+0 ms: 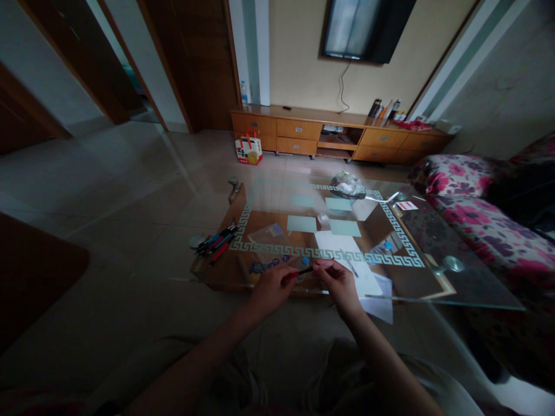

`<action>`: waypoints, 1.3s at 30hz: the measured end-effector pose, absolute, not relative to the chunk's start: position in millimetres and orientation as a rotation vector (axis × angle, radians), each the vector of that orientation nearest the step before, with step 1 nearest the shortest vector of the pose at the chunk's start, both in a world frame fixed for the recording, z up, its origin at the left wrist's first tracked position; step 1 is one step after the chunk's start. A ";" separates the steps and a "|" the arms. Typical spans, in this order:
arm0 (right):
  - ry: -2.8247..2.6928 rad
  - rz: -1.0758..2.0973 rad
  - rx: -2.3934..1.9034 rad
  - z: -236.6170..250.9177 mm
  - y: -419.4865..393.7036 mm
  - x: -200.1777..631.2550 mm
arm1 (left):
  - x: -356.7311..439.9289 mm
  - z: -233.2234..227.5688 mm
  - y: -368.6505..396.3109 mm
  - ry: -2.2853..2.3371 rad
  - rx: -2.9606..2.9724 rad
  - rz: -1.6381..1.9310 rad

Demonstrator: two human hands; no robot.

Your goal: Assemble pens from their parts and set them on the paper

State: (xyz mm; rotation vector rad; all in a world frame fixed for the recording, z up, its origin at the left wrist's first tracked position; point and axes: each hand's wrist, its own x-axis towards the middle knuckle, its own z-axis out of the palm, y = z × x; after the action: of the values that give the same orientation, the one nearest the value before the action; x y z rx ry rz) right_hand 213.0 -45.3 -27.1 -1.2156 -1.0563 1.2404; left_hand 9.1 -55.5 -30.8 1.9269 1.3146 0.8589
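Red-and-black pen (304,270) is between the two hands, over the near edge of the glass table (477,292), tilted slightly up to the right; left hand (272,290) closed around the red end, right hand (340,284) pinching the dark end between thumb and fingers; blue cap (306,261) just beyond the pen; white paper (367,281) near the right hand; bunch of pens (219,241) at the table's left end, apart from both hands; red-and-white card (406,205) far right, print too small to read; printed carton (248,151) on the floor, far left, lettering also unreadable.
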 end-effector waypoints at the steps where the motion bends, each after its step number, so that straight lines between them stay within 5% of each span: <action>1: -1.065 1.238 -1.212 -27.9 -45.4 212.9 | 9.0 -30.1 -55.8 1.304 1.934 0.852; 39: -1.776 1.074 -1.386 -26.5 -54.4 215.5 | 5.1 -24.3 -56.2 1.266 2.138 0.830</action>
State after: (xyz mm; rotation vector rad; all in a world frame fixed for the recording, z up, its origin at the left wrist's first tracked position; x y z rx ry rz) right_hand 215.5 -54.4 -26.5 -1.3855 -1.7756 1.0737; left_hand 5.1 -56.2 -24.3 2.1378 1.2658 0.8298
